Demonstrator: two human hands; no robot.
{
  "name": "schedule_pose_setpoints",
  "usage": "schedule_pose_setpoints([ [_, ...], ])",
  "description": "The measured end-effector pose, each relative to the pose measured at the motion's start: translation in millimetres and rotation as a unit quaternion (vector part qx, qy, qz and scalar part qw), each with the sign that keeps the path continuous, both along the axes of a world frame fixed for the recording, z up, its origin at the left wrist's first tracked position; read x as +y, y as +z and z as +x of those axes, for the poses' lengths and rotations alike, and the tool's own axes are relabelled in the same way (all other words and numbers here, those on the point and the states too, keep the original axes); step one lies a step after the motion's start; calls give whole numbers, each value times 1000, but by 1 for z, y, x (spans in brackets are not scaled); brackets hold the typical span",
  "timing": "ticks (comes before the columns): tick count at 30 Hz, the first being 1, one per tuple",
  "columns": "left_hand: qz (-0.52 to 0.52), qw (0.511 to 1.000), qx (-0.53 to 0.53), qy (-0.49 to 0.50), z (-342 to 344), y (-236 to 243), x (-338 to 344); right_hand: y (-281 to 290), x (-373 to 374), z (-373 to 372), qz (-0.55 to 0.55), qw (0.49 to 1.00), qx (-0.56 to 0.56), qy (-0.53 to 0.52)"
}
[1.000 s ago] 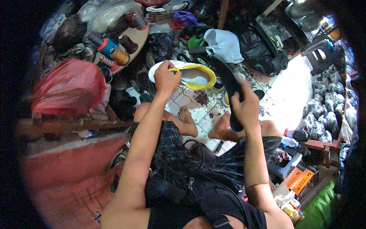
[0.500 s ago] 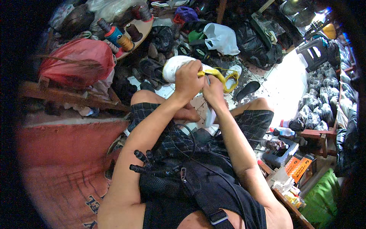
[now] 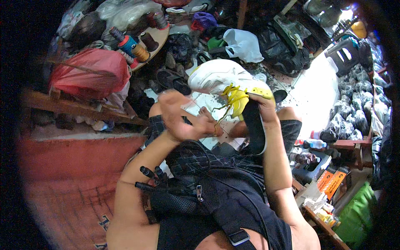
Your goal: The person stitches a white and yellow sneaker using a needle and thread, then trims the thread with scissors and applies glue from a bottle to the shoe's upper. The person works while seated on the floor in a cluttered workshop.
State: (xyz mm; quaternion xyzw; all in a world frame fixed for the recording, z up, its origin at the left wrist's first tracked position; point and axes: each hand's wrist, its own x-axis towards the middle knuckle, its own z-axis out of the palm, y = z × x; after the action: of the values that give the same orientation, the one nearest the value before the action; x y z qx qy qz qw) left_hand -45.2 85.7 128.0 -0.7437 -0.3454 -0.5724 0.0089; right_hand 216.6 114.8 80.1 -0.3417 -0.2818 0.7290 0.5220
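A white sneaker (image 3: 221, 76) with yellow laces (image 3: 237, 96) and yellow trim is held up over my lap. My right hand (image 3: 268, 109) grips it at the yellow-edged end, with the fingers partly hidden behind the shoe. Below that hand hangs a long black flat piece with a pale edge (image 3: 255, 129), like a sole or insole; whether it is joined to the shoe I cannot tell. To the left of the sneaker, my left hand (image 3: 177, 116) is off it, its fingers apart and somewhat blurred. A loose lace end dangles between the two hands.
Thread spools (image 3: 139, 52) stand on a round board at the back left, beside a red plastic bag (image 3: 89, 75). A dark sandal (image 3: 170, 79) and a black sole (image 3: 280, 96) lie on the floor. Orange boxes (image 3: 331, 182) and bottles (image 3: 316, 143) sit at right.
My left hand has let go of the shoe and moved down and left, opening. The sneaker has been turned, showing its side and laces. The black flat piece now hangs below my right hand.
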Motion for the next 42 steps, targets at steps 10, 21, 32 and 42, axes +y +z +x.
schedule_pose_setpoints([
  [10,-607,620,-270,-417,-6,-15,28,29,-10,19,207,872,-328,297],
  [21,-597,592,-345,-417,-2,-23,12,56,-6,-1,197,797,-464,333],
  [32,-658,570,-327,-367,-8,-5,44,37,13,-24,48,950,192,241],
  [42,-402,650,-514,-389,56,-49,60,33,41,-72,-40,960,264,80],
])
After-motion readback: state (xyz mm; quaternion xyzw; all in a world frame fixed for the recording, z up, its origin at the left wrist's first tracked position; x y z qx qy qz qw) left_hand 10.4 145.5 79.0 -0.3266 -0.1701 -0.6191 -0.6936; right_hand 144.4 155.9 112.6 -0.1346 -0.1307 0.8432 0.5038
